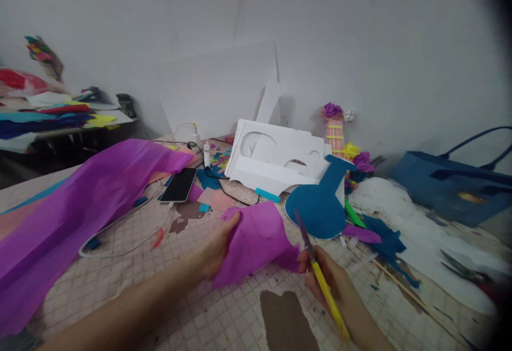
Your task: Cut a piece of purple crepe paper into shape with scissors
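Observation:
My left hand point(218, 247) grips the left edge of a piece of purple crepe paper point(256, 239), holding it just above the tiled table point(224, 319). My right hand point(334, 281) holds yellow-handled scissors point(320, 281), their blades pointing up beside the paper's right edge. Just behind the scissors lies a blue guitar-shaped cutout point(320, 207).
A long purple crepe sheet point(72, 207) drapes across the left. A phone point(178, 184) with a white cable lies mid-table. White foam board pieces point(276, 159), paper flowers point(352, 151), scraps, a thin stick point(408, 292) and a blue bag point(452, 180) crowd the back and right.

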The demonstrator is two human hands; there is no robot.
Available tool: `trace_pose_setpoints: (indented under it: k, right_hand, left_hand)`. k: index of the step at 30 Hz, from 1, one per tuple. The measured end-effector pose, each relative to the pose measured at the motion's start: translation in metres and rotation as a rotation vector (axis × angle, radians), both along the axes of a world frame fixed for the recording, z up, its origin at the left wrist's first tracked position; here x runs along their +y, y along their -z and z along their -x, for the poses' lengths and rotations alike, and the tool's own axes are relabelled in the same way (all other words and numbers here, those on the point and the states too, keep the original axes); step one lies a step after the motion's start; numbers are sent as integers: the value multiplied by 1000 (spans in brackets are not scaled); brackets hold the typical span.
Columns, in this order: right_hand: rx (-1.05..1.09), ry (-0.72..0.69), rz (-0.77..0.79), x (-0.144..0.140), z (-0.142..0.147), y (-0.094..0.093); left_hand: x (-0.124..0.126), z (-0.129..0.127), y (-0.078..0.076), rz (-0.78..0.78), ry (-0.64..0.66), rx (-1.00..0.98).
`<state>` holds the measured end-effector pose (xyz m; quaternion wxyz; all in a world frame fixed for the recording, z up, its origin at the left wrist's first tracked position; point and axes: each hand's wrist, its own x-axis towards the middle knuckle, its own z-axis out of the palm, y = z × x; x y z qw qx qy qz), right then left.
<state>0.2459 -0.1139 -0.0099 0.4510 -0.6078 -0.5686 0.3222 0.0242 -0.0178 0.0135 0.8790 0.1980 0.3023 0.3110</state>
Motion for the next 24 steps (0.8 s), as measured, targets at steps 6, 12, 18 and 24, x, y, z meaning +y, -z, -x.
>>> trace_pose_setpoints:
  k: [6, 12, 18, 24]
  right_hand:
    - [-666, -70, 31, -11, -3, -23]
    - [-843, -44, 90, -8, -2, -24]
    - [-884, -49, 117, -6, -3, -21]
    - [-901, -48, 124, -6, -2, -21]
  left_hand:
    - [-1, -2, -8, -99, -192, 48]
    - [-1, -3, -10, -129, -326, 96]
    - [-2, -3, -13, -124, -322, 77]
    - [-4, -3, -16, -117, -365, 98]
